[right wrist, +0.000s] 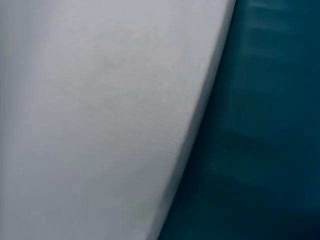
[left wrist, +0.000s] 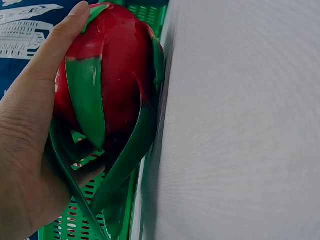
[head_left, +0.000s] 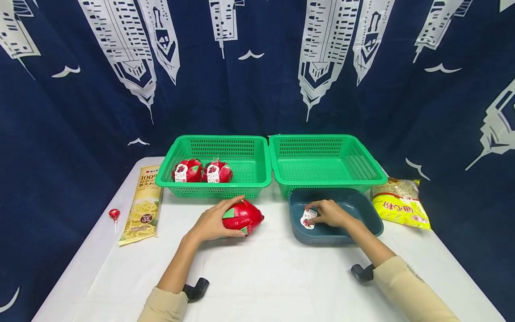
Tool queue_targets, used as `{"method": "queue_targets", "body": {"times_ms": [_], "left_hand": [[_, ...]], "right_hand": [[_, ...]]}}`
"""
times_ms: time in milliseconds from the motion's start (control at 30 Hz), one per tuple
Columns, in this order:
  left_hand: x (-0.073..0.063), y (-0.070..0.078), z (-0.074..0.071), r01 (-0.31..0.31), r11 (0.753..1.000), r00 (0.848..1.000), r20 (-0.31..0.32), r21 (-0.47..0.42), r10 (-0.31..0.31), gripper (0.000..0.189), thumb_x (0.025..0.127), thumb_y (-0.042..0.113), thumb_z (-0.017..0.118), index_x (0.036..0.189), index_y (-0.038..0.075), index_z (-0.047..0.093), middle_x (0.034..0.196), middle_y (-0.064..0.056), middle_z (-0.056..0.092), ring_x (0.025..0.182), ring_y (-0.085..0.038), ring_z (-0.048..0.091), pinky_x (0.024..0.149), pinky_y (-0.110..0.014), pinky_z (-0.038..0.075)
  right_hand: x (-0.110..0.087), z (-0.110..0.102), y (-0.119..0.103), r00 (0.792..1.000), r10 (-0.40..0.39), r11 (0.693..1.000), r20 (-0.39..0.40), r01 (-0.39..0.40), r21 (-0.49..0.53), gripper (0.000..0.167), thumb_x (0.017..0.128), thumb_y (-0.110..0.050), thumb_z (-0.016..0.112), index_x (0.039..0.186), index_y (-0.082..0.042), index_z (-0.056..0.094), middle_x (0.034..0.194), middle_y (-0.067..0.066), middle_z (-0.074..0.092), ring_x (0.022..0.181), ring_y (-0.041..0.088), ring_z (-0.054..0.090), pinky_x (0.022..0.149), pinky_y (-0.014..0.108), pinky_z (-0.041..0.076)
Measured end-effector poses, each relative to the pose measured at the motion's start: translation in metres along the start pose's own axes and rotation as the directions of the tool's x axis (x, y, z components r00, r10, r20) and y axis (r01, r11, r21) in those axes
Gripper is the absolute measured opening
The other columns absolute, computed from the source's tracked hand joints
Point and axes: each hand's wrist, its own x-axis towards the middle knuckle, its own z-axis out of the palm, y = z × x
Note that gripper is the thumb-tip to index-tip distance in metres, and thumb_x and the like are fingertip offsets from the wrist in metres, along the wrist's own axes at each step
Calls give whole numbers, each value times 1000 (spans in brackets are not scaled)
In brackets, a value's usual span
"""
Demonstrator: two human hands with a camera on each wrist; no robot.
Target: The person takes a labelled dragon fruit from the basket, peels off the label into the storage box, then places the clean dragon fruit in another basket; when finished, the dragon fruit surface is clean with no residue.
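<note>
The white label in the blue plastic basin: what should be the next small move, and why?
Probably, the right hand should lift the label toward the red-green dragon fruit in the left hand: that fruit shows no label, whereas both dragon fruits in the left green plastic basket carry one.

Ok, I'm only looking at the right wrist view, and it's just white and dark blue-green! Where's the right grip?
Observer: The head view shows the right grip inside the dark blue basin.
Operator: Ooh, is it holding something?
Observer: Yes, it pinches a white label.
Operator: And what's the left grip got?
Observer: Its fingers are around a red dragon fruit with green leaf tips.
</note>
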Motion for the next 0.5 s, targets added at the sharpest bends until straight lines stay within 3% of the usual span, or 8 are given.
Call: {"method": "queue_targets", "body": {"times_ms": [100,233,500], "left_hand": [[0,0,0,5,1000,1000,4,5,-5,97,56,76,67,139,53,23,131,10,46,109,-20,50,80,-46,46],[0,0,0,12,1000,1000,8,11,-12,97,56,77,66,139,53,23,131,10,45,110,-20,50,81,-47,45],[1,2,0,17,1000,1000,9,10,-17,98,56,76,67,140,51,24,133,9,44,111,-21,50,82,-48,45]], "right_hand": [[-3,-1,-3,999,-6,998,-37,4,-58,55,70,-26,80,116,1,63,48,-11,24,44,3,18,42,20,21],[-6,-2,-6,997,-19,997,-81,13,-82,50,70,-28,80,111,-3,67,48,-12,23,44,3,17,41,19,20],[-11,0,-1,999,-2,996,32,5,-88,57,70,-35,78,116,-3,64,52,-11,20,48,4,16,45,21,18]]}}
